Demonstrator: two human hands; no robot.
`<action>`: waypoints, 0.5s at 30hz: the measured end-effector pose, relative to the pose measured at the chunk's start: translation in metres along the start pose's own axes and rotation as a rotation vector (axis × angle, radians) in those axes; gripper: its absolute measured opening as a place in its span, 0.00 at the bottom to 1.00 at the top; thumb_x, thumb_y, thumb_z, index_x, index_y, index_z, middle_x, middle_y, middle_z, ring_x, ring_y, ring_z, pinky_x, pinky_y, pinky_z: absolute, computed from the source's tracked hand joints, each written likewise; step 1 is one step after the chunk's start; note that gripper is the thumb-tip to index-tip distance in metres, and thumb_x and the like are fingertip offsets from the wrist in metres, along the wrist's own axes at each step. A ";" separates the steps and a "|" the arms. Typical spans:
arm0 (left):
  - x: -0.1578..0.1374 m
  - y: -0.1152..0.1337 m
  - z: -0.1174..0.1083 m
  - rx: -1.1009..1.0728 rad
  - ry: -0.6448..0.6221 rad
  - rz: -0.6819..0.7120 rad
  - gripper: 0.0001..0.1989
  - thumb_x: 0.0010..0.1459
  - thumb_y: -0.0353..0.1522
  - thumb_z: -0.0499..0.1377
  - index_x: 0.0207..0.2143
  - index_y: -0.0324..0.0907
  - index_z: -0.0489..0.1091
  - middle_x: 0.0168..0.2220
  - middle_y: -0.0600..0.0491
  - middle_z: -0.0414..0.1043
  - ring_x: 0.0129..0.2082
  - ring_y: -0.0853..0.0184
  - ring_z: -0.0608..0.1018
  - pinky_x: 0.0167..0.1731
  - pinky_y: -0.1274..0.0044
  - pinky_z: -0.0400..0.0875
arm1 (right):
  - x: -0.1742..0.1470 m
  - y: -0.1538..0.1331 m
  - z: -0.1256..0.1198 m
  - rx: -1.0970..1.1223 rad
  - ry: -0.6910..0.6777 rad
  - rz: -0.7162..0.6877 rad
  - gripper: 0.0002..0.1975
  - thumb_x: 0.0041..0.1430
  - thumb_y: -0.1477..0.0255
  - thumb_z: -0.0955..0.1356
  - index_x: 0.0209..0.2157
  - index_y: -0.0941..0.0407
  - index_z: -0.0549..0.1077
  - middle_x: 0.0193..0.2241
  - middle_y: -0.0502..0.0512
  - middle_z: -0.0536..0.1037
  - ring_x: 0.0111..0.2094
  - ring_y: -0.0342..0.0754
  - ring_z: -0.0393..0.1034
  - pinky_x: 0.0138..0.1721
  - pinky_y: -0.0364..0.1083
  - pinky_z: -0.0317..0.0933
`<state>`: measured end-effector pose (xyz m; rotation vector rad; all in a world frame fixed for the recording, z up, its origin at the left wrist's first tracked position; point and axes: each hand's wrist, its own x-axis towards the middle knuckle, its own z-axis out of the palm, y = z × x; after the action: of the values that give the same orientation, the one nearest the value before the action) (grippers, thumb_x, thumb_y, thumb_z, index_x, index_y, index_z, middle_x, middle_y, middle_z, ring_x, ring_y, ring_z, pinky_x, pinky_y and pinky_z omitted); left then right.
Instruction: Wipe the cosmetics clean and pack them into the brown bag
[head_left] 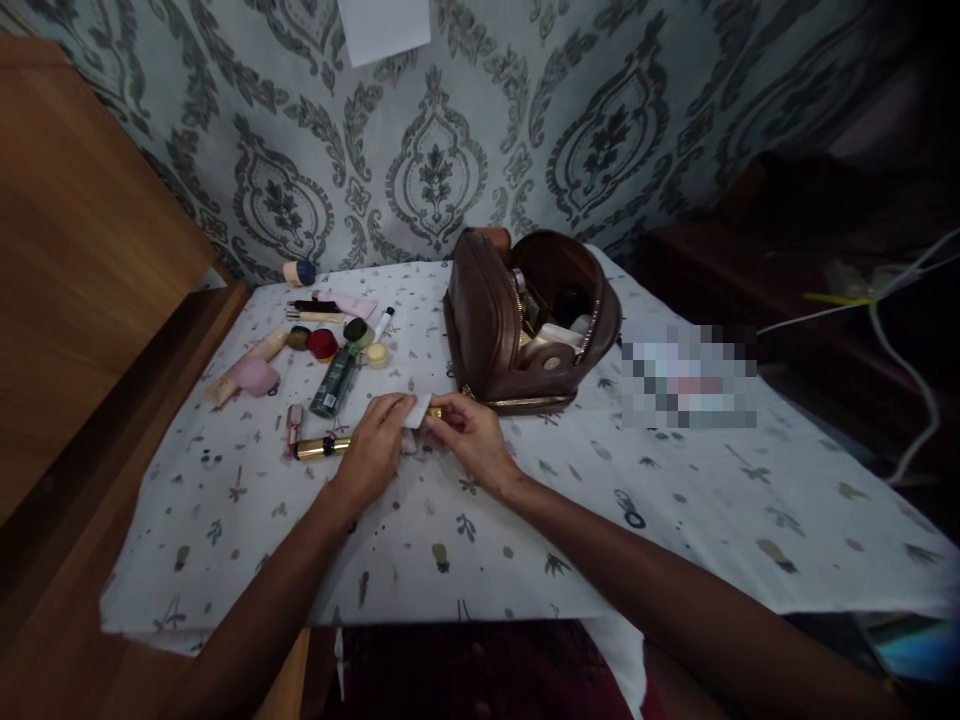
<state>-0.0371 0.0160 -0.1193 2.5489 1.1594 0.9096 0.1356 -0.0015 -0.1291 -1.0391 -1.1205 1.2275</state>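
My left hand (376, 440) is closed on a small white flat piece (418, 411), perhaps a folded wipe. Against it, my right hand (474, 440) pinches a small gold item (434, 411), mostly hidden by the fingers. A gold tube (315, 449) with a dark band lies beside my left hand, next to a small pink bottle (294, 428). Just beyond, a dark green bottle (334, 380) rests on its side. Behind my right hand stands a brown leather cosmetic bag (484, 320), unzipped, with several items inside.
Several cosmetics lie at the left: a pink sponge (256, 377), a red-lidded jar (322, 345), a small yellow jar (376, 354) and a pink tube (349, 303). A blurred patch (690, 378) covers something at the right. A wooden panel (90, 220) borders the table's left side.
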 end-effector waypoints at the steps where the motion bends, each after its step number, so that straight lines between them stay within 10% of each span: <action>1: 0.001 -0.004 -0.001 0.005 -0.004 -0.032 0.23 0.61 0.21 0.46 0.56 0.41 0.67 0.49 0.44 0.71 0.52 0.59 0.71 0.56 0.63 0.68 | 0.000 0.000 0.000 -0.022 0.010 0.004 0.11 0.50 0.65 0.73 0.35 0.55 0.74 0.24 0.48 0.76 0.23 0.44 0.72 0.23 0.42 0.66; 15: 0.001 0.007 0.003 -0.058 0.008 -0.029 0.22 0.63 0.24 0.46 0.57 0.41 0.67 0.51 0.43 0.70 0.53 0.59 0.70 0.57 0.63 0.66 | -0.002 -0.007 -0.004 -0.187 -0.031 0.019 0.12 0.57 0.60 0.68 0.31 0.54 0.69 0.18 0.45 0.73 0.15 0.42 0.68 0.17 0.39 0.57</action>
<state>-0.0303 0.0126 -0.1184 2.4784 1.1515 0.9336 0.1404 -0.0039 -0.1228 -1.1772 -1.2705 1.1731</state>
